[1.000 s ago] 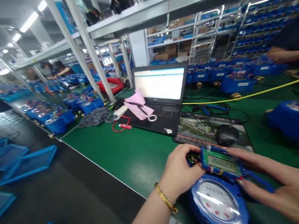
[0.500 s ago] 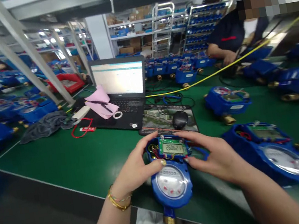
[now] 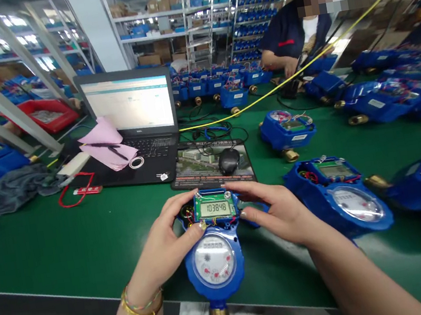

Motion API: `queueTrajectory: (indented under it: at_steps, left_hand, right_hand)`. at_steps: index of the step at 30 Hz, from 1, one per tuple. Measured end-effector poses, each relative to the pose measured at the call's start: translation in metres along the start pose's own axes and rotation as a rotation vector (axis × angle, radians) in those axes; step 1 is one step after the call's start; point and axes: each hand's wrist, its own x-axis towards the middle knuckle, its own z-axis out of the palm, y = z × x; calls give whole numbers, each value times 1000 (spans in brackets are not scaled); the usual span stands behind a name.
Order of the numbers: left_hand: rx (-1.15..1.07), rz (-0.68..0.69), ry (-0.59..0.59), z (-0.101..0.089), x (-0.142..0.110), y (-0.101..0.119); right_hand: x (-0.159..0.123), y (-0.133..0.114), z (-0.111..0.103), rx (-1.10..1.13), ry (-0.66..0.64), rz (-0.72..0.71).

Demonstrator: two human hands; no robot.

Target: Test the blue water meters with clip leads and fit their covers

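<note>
A blue water meter [image 3: 215, 263] lies on the green bench [image 3: 88, 241] near its front edge, brass stub toward me. On its open top sits a green circuit board with a lit display [image 3: 214, 208]. My left hand [image 3: 168, 241] grips the board's left side, thumb at its lower corner. From the right, my right hand [image 3: 277, 211] holds the other side of the board with its fingers curled round.
An open laptop [image 3: 132, 116] with pink paper [image 3: 106, 144] stands behind, beside a mouse [image 3: 229, 161] on a printed pad. Several more blue meters [image 3: 340, 195] lie to the right. A seated person [image 3: 294, 32] works at the far side. A yellow cable [image 3: 282, 82] crosses the bench.
My view has swung right and down, so the meter now sits centred. Both hands kept hold of the board. The display reading has changed.
</note>
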Motion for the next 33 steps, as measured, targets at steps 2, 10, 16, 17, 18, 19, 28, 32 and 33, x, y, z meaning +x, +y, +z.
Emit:
queueTrajectory:
  at_steps: [2, 10, 16, 17, 18, 19, 28, 32, 33]
  left_hand:
    - [10, -12, -4, 0, -2, -2]
    - [156, -154, 2, 5, 4, 13]
    - [147, -128, -10, 4, 13, 14]
    - [124, -131, -8, 4, 13, 12]
    - [100, -135, -3, 3, 13, 10]
    - [73, -138, 6, 4, 12, 8]
    - [8, -107, 22, 7, 11, 3]
    - [48, -125, 6, 6, 12, 5]
    - [54, -127, 4, 6, 12, 6]
  right_hand:
    - [-1, 1, 2, 37, 49, 31]
    - [-3, -13, 14, -61, 326, 40]
    - [-2, -17, 27, -53, 453, 54]
    - [-2, -16, 30, -61, 463, 51]
    - [-3, -16, 32, -73, 470, 38]
    - [-3, -15, 35, -87, 478, 15]
    - [-10, -24, 32, -374, 360, -166]
    - [-5, -22, 21, -294, 322, -68]
    - [-4, -21, 20, -270, 332, -50]
